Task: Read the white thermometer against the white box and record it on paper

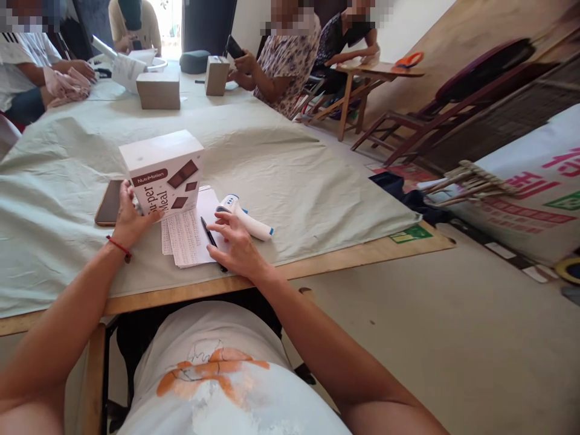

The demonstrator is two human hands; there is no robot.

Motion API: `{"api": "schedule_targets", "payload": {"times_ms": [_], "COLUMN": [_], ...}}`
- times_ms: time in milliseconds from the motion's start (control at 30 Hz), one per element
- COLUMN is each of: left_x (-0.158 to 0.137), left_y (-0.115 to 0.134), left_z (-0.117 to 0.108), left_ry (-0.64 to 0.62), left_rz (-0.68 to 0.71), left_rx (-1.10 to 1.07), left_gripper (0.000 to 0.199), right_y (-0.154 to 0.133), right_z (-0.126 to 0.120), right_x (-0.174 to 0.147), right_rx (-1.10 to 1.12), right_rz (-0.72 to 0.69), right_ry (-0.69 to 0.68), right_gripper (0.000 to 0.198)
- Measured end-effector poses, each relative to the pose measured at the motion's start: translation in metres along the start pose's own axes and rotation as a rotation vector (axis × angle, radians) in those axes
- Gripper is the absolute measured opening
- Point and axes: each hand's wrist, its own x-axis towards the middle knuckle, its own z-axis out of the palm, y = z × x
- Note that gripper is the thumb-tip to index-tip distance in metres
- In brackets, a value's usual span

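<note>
In the head view, the left hand [130,219] already has the white box [164,172] in its grip — top apparently closed, body tilted over the papers [185,240] on the table [308,181], though whether its base touches them I cannot tell. The right hand [240,246] has a loose, wide grip, fingers spread over the black pen [205,228] beside the white-and-blue device [249,222] — both lying unlifted.

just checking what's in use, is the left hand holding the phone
No, the left hand holds the white box, while the phone lies on the cloth beside that hand.
</note>
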Motion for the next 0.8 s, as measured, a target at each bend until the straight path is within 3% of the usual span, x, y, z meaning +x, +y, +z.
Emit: {"api": "schedule_targets", "payload": {"times_ms": [133,300,500,633,800], "left_x": [0.002,-0.002,-0.013,-0.016,-0.015], "left_y": [-0.003,0.017,0.043,0.046,0.046], "left_z": [0.004,-0.002,-0.009,-0.010,-0.013], "left_ry": [0.053,0.104,-0.093,-0.204,-0.329], "left_rz": [-0.093,-0.106,-0.135,-0.161,-0.093], "left_rx": [-0.061,-0.115,-0.183,-0.047,0.049], "left_gripper": [0.093,0.083,0.074,0.077,0.071], "right_y": [-0.004,-0.003,0.003,0.003,0.004], "right_z": [0.002,0.005,0.007,0.009,0.001], "right_x": [-0.001,0.000,0.004,0.005,0.005], "right_rx": [-0.080,-0.086,-0.082,-0.081,-0.076], "right_rz": [0.008,0.056,0.064,0.063,0.059], "right_ry": [-0.023,-0.024,-0.005,0.030,0.099], "right_gripper": [0.027,0.025,0.023,0.019,0.019]}}
